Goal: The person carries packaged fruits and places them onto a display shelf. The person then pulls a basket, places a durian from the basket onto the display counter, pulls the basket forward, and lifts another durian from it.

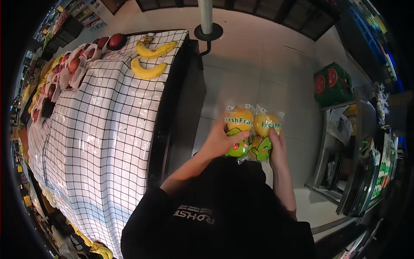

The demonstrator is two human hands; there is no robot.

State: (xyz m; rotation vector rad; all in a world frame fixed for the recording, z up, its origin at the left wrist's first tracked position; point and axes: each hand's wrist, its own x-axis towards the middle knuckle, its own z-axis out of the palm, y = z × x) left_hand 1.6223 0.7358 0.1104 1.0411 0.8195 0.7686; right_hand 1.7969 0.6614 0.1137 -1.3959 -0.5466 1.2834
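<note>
In front of my dark top, my left hand (pixel 222 140) is closed around a clear plastic fruit bag (pixel 238 122). The bag has "FreshFruit" lettering and a green cartoon print, with yellow-orange round fruit inside. A second, matching fruit bag (pixel 263 123) is gripped by my right hand (pixel 277 149), its thumb across the front. The two bags are side by side, and both are upright. I cannot make out the exact kind of fruit. The fingers behind each bag are hidden.
On my left stands a display table with a checked cloth (pixel 108 125). Bananas (pixel 148 69) lie at its far corner, beside red fruit in foam nets (pixel 74 65). A post (pixel 206 17) rises beyond the table. To the right are a green box (pixel 332 84) and a metal rack (pixel 334 146).
</note>
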